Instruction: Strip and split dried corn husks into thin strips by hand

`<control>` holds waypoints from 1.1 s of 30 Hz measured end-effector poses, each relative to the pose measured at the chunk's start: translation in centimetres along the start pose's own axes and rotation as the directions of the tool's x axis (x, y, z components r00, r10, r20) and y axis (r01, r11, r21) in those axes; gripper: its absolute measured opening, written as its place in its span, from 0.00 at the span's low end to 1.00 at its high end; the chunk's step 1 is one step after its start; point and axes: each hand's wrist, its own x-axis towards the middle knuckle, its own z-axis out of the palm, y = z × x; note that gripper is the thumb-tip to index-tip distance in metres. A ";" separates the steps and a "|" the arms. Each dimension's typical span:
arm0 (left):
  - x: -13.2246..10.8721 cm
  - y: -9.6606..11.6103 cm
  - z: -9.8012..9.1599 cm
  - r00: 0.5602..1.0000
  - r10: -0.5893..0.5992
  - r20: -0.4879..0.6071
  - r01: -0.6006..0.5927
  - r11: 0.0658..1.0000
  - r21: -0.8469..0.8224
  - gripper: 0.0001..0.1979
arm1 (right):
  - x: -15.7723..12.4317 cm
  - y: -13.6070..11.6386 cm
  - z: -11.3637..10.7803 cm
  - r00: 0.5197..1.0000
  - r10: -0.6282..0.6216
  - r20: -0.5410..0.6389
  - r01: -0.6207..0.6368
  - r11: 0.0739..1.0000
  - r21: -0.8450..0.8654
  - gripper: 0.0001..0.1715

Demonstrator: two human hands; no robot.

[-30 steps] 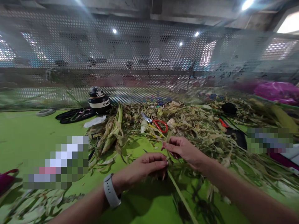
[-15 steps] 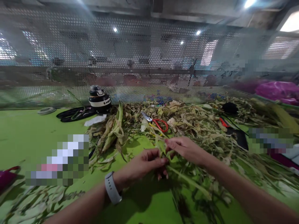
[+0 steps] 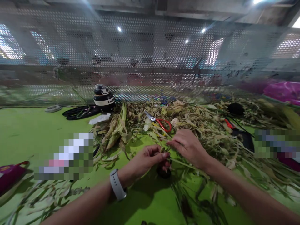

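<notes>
Green strip: this pale stalk [image 3: 184,163] runs from the left hand [image 3: 150,161] toward the right, passing beneath the right hand [image 3: 191,147], above the worktop [image 3: 35,125] and on the near side of the heap of dry leaves [image 3: 201,122].
Left hand: thumb and forefinger pinched together on the strip's upper part, remaining fingers curled under; a pale watch strap [image 3: 117,184] circles the wrist.
Right hand: just beside the left, knuckles up, thumb and forefinger drawn together, the others folded in; whether they grip the strip's end, I cannot tell.
Scissors: the red-handled pair [image 3: 152,119] rests on the leaves, beyond both hands toward the worktop's far edge, blades pointing away and left.
Husk bundle: a leafy sheaf [image 3: 117,132] lies left of the scissors; a black-and-white bottle [image 3: 104,101] stands behind it near the far edge.
Hard to see: the strip's top among the fingertips; a dark roundish shape [image 3: 164,173] below the left hand, its nature unclear; two patches blurred into squares, toward the worktop's left and right edges.
Cut off: both forearms, by the bottom of the view; the purple bag [image 3: 284,92], by its right side.
</notes>
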 end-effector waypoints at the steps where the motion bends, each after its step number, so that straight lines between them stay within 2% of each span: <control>1: 0.1 -0.1 0.0 1.000 0.010 -0.008 -0.010 0.999 -0.030 0.13 | -0.1 -0.2 -0.3 0.997 -0.018 -0.073 0.015 0.999 -0.046 0.14; 2: 0.1 -0.3 0.0 0.999 0.027 -0.019 -0.028 0.998 -0.062 0.13 | -0.2 -0.4 -0.7 0.984 -0.039 -0.174 0.023 0.996 -0.089 0.10; 4: 0.3 -0.7 -0.1 0.993 0.092 -0.074 -0.099 0.990 -0.101 0.12 | -0.5 -1.2 -1.6 0.922 -0.094 -0.377 0.038 0.987 -0.154 0.04; 5: 0.4 -0.8 -0.1 0.983 0.138 -0.120 -0.150 0.984 -0.097 0.11 | -0.7 -1.7 -1.8 0.898 -0.131 -0.421 0.069 0.985 -0.161 0.03; 6: 0.5 -0.9 -0.2 0.967 0.186 -0.173 -0.202 0.976 -0.082 0.11 | -1.0 -2.2 -2.0 0.900 -0.168 -0.403 0.116 0.982 -0.152 0.02; 8: 0.6 -1.0 -0.1 0.925 0.260 -0.276 -0.282 0.959 -0.041 0.09 | -1.4 -3.0 -1.5 0.958 -0.177 -0.225 0.161 0.983 -0.088 0.07; 10: 0.6 -0.9 0.1 0.896 0.288 -0.338 -0.314 0.949 -0.024 0.09 | -1.7 -3.7 -0.3 0.999 -0.049 -0.016 0.050 0.999 0.014 0.13; 13: 0.5 -0.9 0.8 0.899 0.281 -0.336 -0.310 0.950 -0.035 0.09 | -1.9 -4.0 1.8 0.963 0.167 0.210 -0.223 0.933 0.281 0.16; 15: 0.4 -0.9 1.1 0.909 0.287 -0.301 -0.311 0.950 -0.034 0.08 | -1.8 -3.9 2.7 0.935 0.239 0.263 -0.342 0.808 0.480 0.15; 18: 0.3 -0.8 1.3 0.907 0.313 -0.282 -0.331 0.943 -0.018 0.08 | -1.7 -3.6 3.1 0.909 0.295 0.294 -0.415 0.603 0.681 0.12; 24: 0.2 -0.1 0.7 0.917 0.312 -0.247 -0.313 0.949 0.038 0.09 | -2.0 -3.3 3.6 0.854 0.214 0.474 -0.520 0.397 0.756 0.14; 27: 0.2 0.2 0.3 0.918 0.311 -0.245 -0.306 0.950 0.060 0.09 | -2.0 -3.3 3.7 0.826 0.180 0.535 -0.562 0.347 0.751 0.14; 33: 0.2 0.6 0.2 0.930 0.255 -0.266 -0.261 0.965 0.013 0.10 | -1.9 -3.3 3.2 0.790 0.126 0.601 -0.600 0.367 0.711 0.16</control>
